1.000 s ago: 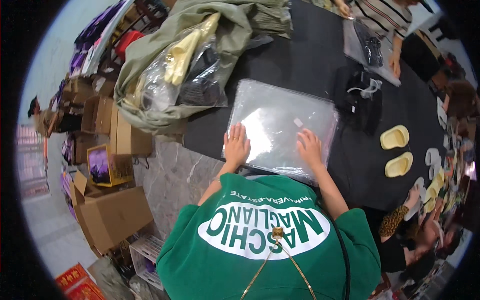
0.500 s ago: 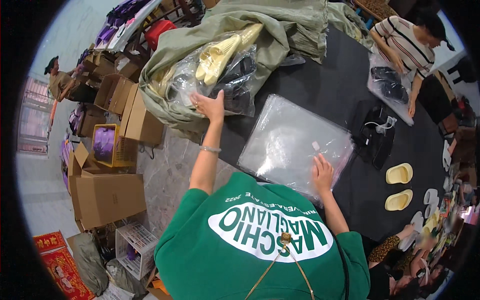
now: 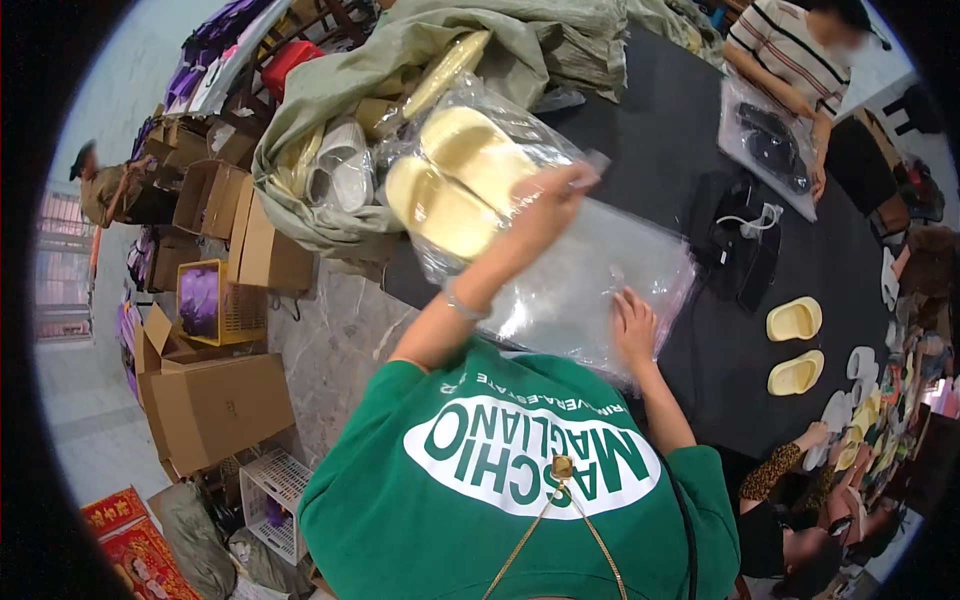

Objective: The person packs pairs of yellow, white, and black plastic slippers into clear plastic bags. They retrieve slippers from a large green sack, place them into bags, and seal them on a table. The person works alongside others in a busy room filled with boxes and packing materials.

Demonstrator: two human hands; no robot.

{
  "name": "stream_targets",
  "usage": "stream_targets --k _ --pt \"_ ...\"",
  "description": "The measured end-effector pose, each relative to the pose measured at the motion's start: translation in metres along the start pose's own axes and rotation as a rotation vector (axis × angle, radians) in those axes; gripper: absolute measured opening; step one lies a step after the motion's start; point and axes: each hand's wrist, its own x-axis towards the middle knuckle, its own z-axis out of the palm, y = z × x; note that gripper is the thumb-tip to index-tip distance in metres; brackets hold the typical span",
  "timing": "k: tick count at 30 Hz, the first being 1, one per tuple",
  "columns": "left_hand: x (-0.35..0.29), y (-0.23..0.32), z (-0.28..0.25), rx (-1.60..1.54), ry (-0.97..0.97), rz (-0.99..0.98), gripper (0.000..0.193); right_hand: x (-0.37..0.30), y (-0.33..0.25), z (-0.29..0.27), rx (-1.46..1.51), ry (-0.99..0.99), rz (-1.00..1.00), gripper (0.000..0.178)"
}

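Note:
My left hand [image 3: 548, 212] is slightly blurred, its fingers closed on the end of a clear plastic bag holding a pair of pale yellow slides [image 3: 465, 185]. The bag is tilted, between the open sack and the table. My right hand [image 3: 634, 328] lies with fingers stretched out on a stack of clear flat plastic bags [image 3: 590, 262], near its right side. Part of that stack is hidden under my left arm and the bagged slides. The green woven sack [image 3: 300, 110] at the left holds more bagged footwear, including a grey pair [image 3: 342, 165].
On the black table [image 3: 655, 130] are a dark device with a white cable [image 3: 745, 225] and two loose yellow slides [image 3: 795, 345]. Across it, a person in a striped shirt [image 3: 790, 50] handles bagged black footwear. Cardboard boxes [image 3: 225, 405] and a yellow crate [image 3: 240, 305] stand left.
My left hand has moved right from the sack, bringing a bag of yellow slides out over the table edge. My right hand stays on the stack of bags.

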Motion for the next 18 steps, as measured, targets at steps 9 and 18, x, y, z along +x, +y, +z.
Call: stream_targets --k 9,18 --pt "-0.114 -0.012 0.107 0.029 -0.541 -0.094 0.041 0.000 0.024 0.004 0.382 -0.062 0.126 0.031" --pt "-0.154 -0.018 0.007 0.169 -0.055 0.040 0.042 0.024 -0.009 -0.065 0.870 0.103 0.686 0.024"
